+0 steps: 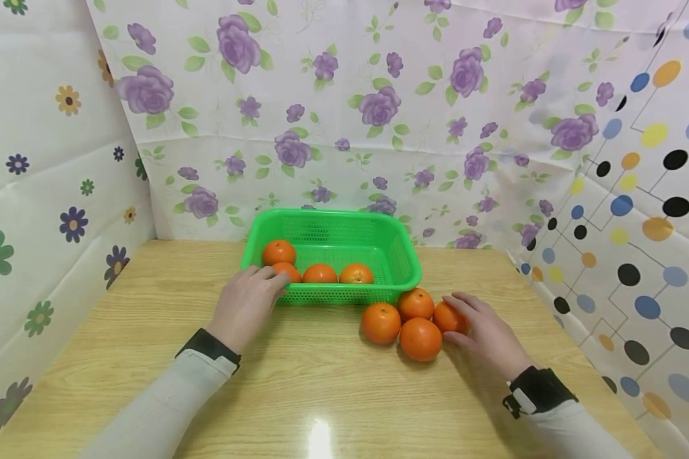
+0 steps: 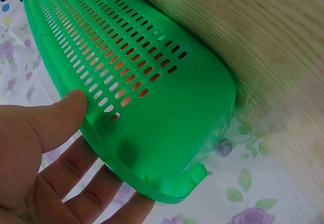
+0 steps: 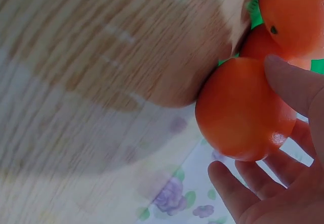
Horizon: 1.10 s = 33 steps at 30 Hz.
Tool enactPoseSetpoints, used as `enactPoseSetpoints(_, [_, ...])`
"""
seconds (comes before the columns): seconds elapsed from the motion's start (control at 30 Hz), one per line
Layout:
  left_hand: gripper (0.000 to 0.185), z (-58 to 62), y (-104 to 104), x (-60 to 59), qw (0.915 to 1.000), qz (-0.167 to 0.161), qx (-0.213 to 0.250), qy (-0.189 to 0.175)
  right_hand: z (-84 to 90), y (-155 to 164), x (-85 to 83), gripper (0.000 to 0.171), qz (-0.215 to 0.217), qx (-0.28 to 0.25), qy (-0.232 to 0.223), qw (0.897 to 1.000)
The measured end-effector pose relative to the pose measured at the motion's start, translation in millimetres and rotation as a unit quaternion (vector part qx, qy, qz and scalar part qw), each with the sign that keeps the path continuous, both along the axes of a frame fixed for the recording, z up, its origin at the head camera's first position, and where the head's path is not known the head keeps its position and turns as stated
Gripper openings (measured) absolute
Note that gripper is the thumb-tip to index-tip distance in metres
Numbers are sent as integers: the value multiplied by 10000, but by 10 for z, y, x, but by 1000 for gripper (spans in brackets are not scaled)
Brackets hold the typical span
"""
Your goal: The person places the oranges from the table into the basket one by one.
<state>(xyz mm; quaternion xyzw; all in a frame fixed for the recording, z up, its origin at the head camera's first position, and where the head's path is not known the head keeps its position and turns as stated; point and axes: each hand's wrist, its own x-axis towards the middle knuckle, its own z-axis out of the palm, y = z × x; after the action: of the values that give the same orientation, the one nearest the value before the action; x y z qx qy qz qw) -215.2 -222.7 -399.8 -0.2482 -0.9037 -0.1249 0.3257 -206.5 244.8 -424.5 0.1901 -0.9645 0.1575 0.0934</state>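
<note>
A green perforated plastic basket (image 1: 333,255) stands on the pale wood-grain table (image 1: 298,382), close to the back wall. It is rectangular with rounded corners, a smooth rolled rim and walls pierced by rows of small slots. Four smooth, round oranges lie inside along its near wall: one (image 1: 279,252) at the left, one (image 1: 288,273) partly hidden behind the fingers, then one (image 1: 319,274) and another (image 1: 356,274) side by side.

The left hand (image 1: 247,306) rests against the basket's near left corner. In the left wrist view its thumb (image 2: 61,117) presses flat on the slotted wall while the fingers (image 2: 86,188) reach under the rim, fairly straight, so the hand touches and braces the basket rather than closing round it.

Four more oranges sit in a tight cluster on the table just in front of the basket's right corner: one (image 1: 381,322) at the left, one (image 1: 416,303) nearest the basket, one (image 1: 420,339) nearest the person, and a rightmost orange (image 1: 449,317). The right hand (image 1: 485,335) cups that rightmost fruit, thumb on one side and loosely curved fingers (image 3: 238,193) on the other, with its glossy skin showing between them in the right wrist view.

Both wrists wear dark bands over light grey sleeves (image 1: 166,395). Floral sheeting (image 1: 350,115) with purple roses hangs behind the table, and a dotted sheet (image 1: 637,223) hangs at the right.
</note>
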Motion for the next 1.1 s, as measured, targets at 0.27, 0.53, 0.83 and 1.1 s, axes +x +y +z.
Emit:
enactPoseSetpoints(0.27, [21, 20, 10, 16, 10000, 26, -13, -40, -1, -28, -20, 66, -8, -157, -12, 9999])
enactPoseSetpoints(0.53, [20, 11, 9, 16, 9999, 67, -81, -31, 2, -27, -26, 66, -54, -158, -57, 9998])
enactPoseSetpoints(0.83, [20, 14, 13, 18, 9999, 62, -63, -71, -13, -25, -18, 65, -70, -216, -11, 9997])
enactPoseSetpoints(1.1, [22, 4, 7, 7, 10000, 22, -68, 8, -30, 13, -4, 65, -42, -178, 244, 9995])
